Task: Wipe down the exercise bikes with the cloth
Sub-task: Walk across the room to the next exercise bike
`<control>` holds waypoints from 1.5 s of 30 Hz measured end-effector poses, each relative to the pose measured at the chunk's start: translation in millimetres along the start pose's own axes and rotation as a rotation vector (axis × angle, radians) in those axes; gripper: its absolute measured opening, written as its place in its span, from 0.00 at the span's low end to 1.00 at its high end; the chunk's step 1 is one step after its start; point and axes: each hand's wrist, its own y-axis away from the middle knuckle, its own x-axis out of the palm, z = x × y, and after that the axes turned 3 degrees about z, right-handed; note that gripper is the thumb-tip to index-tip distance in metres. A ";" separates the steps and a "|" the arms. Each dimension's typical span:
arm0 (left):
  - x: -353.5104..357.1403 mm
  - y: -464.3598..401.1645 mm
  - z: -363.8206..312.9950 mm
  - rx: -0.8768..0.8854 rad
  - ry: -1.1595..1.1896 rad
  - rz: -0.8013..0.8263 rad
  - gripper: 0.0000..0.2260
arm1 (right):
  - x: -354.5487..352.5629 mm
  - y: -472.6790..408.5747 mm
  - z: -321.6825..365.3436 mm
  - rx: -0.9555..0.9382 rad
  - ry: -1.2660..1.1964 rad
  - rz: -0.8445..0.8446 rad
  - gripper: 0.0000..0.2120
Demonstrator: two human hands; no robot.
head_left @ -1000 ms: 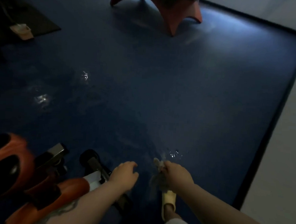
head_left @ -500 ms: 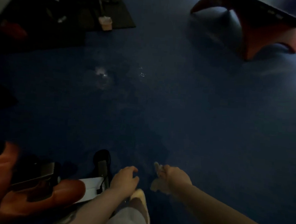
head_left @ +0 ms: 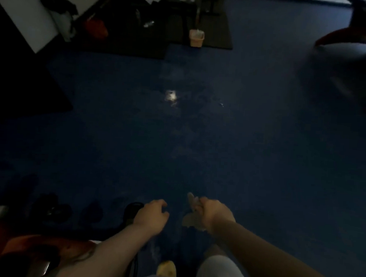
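Head view, dim room, read from left to right. At about 8 o'clock, in the lower left corner, lay the orange and black body of an exercise bike, largely in shadow; a black foot of its frame projected toward 7 o'clock, just beside the left wrist. Details of the bike's surface could not be made out in the low light.

The left hand, at roughly 6 o'clock, was held over the floor with its fingers loosely curled and nothing between them. Whether it touched the black foot beneath it could not be told.

The right hand, just right of 6 o'clock and near the left hand but apart from it, was closed in a fist around the cloth. The cloth was pale and crumpled: one end stood up above the knuckles and a larger fold hung below the fist, clear of the bike.

Below the hands, at the bottom edge, appeared a yellow slipper and a pale trouser leg.

The dark blue floor filled the middle of the view, with a bright reflection near the centre. At 12 o'clock a small tan bin stood on a black mat. At 11 o'clock dark bags and clothing lay against a white wall. At 2 o'clock, the red leg of another piece of equipment entered from the upper right corner.
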 end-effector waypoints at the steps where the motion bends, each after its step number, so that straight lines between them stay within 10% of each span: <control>1: -6.6 -9.5 -4.2 -0.014 0.018 -0.008 0.18 | -14.1 -12.5 1.8 -0.047 0.043 0.004 0.18; 18: -114.0 -157.3 -70.7 -0.435 0.468 -0.367 0.15 | -214.4 -249.9 58.0 -0.506 0.411 0.157 0.15; 45: -311.1 -234.0 112.5 -0.898 0.787 -0.684 0.13 | -253.3 -410.5 420.1 -1.209 0.793 0.253 0.09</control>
